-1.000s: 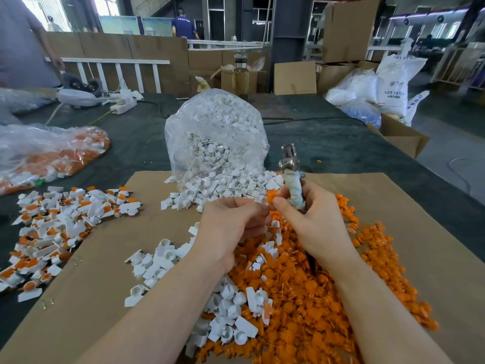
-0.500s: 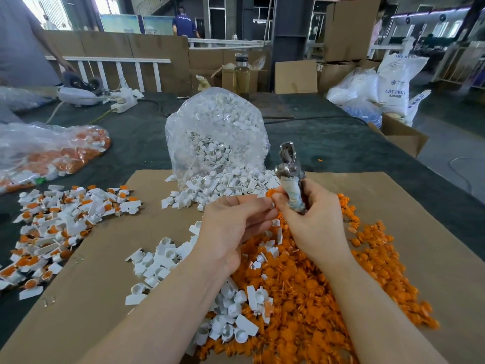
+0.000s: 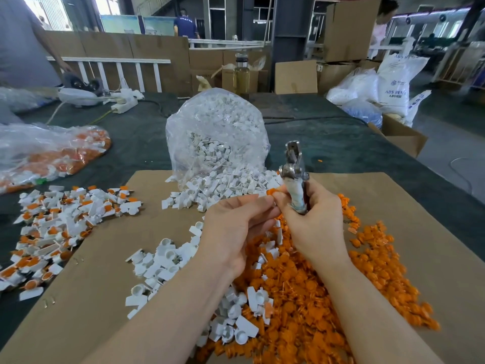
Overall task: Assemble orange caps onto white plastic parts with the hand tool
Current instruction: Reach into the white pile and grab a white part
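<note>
- Metal hand tool with a taped handle [image 3: 295, 179] is gripped upright in the right hand [image 3: 312, 219] — fingers wrapped round the handle.
- One small orange plastic cap [image 3: 271, 191] is pinched at the fingertips where both hands meet, above the loose orange cap pile [image 3: 301, 298].
- The left hand [image 3: 233, 229] is curled; whether a white part is held cannot be told.
- White plastic parts [image 3: 162, 261] are spread on the brown cardboard sheet [image 3: 433, 258] — more are spilling from the clear plastic bag [image 3: 217, 135].

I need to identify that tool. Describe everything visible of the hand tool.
The hand tool is plier-like: worn grey metal head with a pivot bolt, its handle wrapped in dirty whitish tape. It stands nearly upright, tip pointing up and away. The right hand grips the handle above the orange caps; its tip holds nothing.
</note>
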`<state>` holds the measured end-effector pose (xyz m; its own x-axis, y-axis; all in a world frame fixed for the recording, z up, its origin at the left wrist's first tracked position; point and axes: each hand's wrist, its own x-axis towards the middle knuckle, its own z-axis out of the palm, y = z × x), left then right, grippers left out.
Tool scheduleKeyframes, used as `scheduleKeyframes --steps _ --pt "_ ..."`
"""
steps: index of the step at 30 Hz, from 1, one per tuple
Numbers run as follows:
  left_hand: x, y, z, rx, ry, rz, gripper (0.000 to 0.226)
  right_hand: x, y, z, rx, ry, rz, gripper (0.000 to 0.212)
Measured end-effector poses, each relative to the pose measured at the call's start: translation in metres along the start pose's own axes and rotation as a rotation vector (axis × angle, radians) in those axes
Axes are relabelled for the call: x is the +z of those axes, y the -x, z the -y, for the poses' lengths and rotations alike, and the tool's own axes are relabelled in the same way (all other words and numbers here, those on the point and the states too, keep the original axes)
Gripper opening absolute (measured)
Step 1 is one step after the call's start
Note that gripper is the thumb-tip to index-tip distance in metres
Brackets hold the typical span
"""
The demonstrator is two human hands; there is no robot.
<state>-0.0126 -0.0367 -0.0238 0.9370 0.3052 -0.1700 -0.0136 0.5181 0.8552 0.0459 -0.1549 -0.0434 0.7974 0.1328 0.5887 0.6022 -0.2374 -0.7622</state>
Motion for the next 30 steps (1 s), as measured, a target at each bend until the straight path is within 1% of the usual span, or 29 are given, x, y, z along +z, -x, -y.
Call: scheduleKeyframes --steps 2,5,10,14,16,21,25,30 --pt "0.0 0.0003 0.0013 0.049 -0.015 -0.024 0.008 -0.0001 -0.0011 0.0001 0.012 0.0 0.015 0.01" --pt "0.0002 0.0004 0.0024 0.114 -0.048 -0.061 0.011 -0.0003 -0.0021 0.0 0.015 0.005 0.036 0.015" --pt "0.002 0.0012 0.0023 0.21 -0.182 -0.081 0.007 -0.0017 -0.0032 0.0005 0.014 0.011 0.053 0.019" --pt "0.0023 0.0017 0.0023 0.285 -0.279 -0.109 0.011 -0.0032 -0.0025 0.0022 -0.006 -0.002 0.036 0.025" --pt "0.0022 0.0022 0.0022 0.313 -0.338 -0.136 0.012 -0.0036 -0.0021 0.0023 -0.013 0.008 0.034 0.023" --pt "0.0029 0.0036 0.0014 0.357 -0.428 -0.186 0.016 -0.0049 -0.0016 0.0013 -0.014 0.037 0.037 0.01" --pt "0.0033 0.0047 -0.0003 0.384 -0.526 -0.199 0.018 -0.007 -0.0022 0.0023 -0.018 0.056 0.052 0.011" --pt "0.0031 0.0048 -0.0019 0.414 -0.615 -0.187 0.013 -0.0079 -0.0019 0.0022 -0.016 0.07 0.06 0.01"
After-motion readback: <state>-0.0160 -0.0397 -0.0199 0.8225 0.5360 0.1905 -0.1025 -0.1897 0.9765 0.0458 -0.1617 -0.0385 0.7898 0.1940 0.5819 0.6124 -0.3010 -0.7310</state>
